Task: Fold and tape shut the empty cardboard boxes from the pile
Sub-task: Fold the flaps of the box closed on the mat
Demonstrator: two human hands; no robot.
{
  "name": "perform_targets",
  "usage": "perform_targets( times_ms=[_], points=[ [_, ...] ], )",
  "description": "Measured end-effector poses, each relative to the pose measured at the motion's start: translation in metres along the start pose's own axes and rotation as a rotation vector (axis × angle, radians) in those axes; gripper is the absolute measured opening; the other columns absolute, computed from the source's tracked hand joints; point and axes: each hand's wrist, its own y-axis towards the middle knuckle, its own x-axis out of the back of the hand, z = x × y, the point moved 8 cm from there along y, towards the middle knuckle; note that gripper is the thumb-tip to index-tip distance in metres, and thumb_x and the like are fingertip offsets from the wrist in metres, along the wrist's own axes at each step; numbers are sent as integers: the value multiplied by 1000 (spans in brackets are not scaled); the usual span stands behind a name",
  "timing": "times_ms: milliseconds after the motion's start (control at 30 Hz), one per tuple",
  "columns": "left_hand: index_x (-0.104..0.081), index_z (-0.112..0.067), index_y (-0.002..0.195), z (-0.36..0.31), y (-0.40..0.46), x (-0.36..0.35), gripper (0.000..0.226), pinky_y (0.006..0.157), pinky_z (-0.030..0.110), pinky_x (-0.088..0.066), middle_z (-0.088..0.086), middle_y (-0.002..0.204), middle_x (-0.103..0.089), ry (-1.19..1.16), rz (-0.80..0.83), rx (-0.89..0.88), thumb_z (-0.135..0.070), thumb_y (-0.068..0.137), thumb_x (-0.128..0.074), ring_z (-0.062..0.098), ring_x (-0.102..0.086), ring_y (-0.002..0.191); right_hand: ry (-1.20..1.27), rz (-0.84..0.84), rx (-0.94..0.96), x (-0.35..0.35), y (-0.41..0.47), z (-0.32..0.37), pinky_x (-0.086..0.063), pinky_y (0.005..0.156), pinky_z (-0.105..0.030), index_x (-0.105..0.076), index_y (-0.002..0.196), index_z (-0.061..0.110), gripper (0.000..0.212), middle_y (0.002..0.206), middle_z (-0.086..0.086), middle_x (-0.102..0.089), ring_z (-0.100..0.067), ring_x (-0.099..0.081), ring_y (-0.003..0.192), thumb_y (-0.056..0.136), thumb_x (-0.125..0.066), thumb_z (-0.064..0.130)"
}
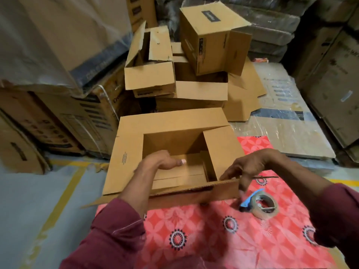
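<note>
Open box (174, 152), both hands (161, 162) gripping flaps

Open box (174, 144) showing plain tan-brown cardboard w/ small dark print on its left flap. Pile of boxes (186, 61) behind showing same tan, some w/ black labels. Cloth (213, 233) showing coral-red w/ pale petal pattern & black-white round medallions. Tape roll (265, 205) looking brownish-clear, on blue dispenser (249, 199). Sleeves (116, 235) showing maroon. Floor (29, 200) showing grey-blue w/ yellow lines.
</note>
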Motion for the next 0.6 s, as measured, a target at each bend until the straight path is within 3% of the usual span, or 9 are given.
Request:
perform_targets(
  times_ms=[100,167,233,333,467,600],
  points=[
    [-32,-19,162,-19,-15,49,98,118,53,-38,12,167,-34,-71,-233,-116,-79,89,-56,36,-38,150,160,-124,6,38,-8,2,-56,101,-41,-80,114,22,45,118,-10,-76,-25,-72,104,73,-90,39],
    [-39,-27,158,-22,-22,69,88,115,59,-41,7,162,-44,-113,-373,-175,-79,89,-55,35,-45,145,69,-282,1,67,-12,7,-56,101,-36,-83,105,30,36,108,5,-79,-19,-73,104,75,-88,48],
    [-44,-31,154,-20,-26,74,78,112,61,-43,4,155,-52,-138,-455,-240,-77,91,-53,33,-51,139,-43,-416,-58,90,-9,7,-56,97,-33,-83,98,35,38,98,16,-78,-9,-71,99,69,-88,60],
    [-51,-32,150,-14,-32,70,68,116,61,-37,1,147,-60,-149,-577,-353,-73,96,-50,26,-55,135,-192,-620,-131,112,7,0,-58,88,-36,-82,99,26,57,94,10,-78,-13,-70,93,66,-83,72],
    [-53,-33,149,7,-10,48,69,127,62,-12,-4,155,-52,-43,-625,-396,-76,96,-43,17,-34,152,-297,-763,-157,105,38,-5,-50,94,-31,-68,133,27,63,128,4,-70,-19,-64,116,81,-78,60],
    [-49,-33,153,35,21,25,74,127,62,0,2,168,-33,107,-571,-392,-77,94,-46,17,-13,160,-344,-785,-220,87,68,-6,-52,97,-36,-67,131,34,45,133,2,-61,-21,-59,118,88,-73,44]
  ],
)
